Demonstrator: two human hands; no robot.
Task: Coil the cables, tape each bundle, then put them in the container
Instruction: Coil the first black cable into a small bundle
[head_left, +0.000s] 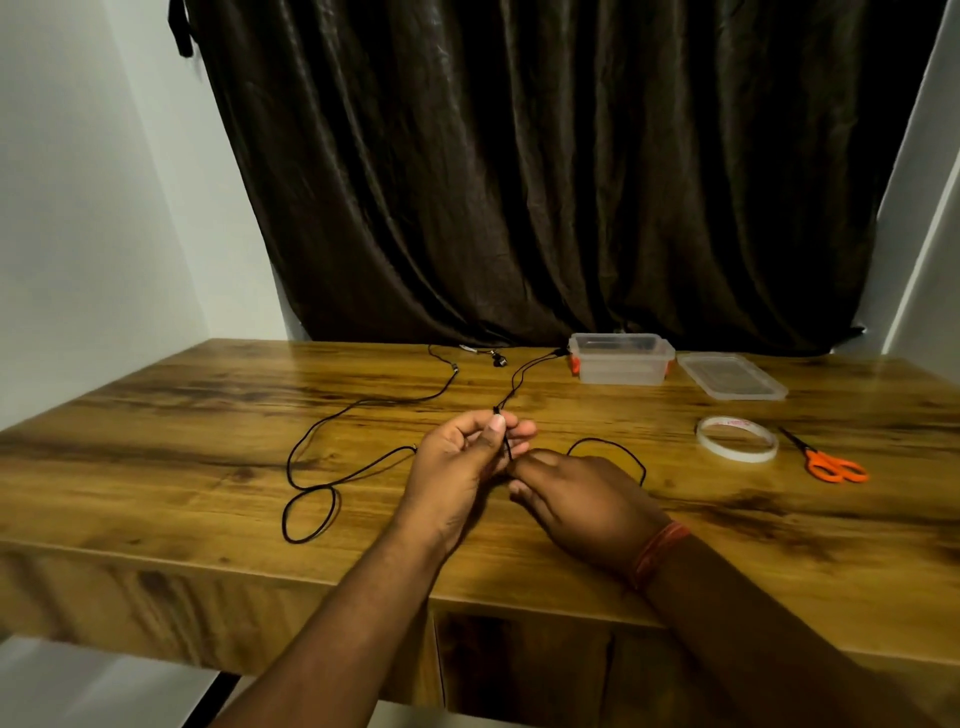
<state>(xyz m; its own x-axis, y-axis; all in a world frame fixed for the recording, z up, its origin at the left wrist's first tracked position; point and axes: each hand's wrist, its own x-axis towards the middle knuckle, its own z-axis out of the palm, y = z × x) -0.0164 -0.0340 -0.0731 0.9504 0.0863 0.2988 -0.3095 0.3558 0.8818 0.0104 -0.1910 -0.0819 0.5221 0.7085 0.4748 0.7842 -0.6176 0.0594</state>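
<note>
A thin black cable (332, 418) lies in loose curves across the wooden table (208, 395), with a small loop at the front left and earbud ends near the back edge. My left hand (457, 462) pinches the cable between thumb and fingers at the table's middle. My right hand (582, 499) is just right of it, its fingers pinching the same cable where it leaves the left hand. A further arc of cable (613, 447) shows behind the right hand. A clear plastic container (621, 361) with orange clips stands open at the back.
The container's clear lid (730, 376) lies flat to its right. A roll of tape (736, 439) and orange-handled scissors (826, 460) lie at the right. A dark curtain (519, 182) hangs behind the table. The table's front edge runs below my wrists.
</note>
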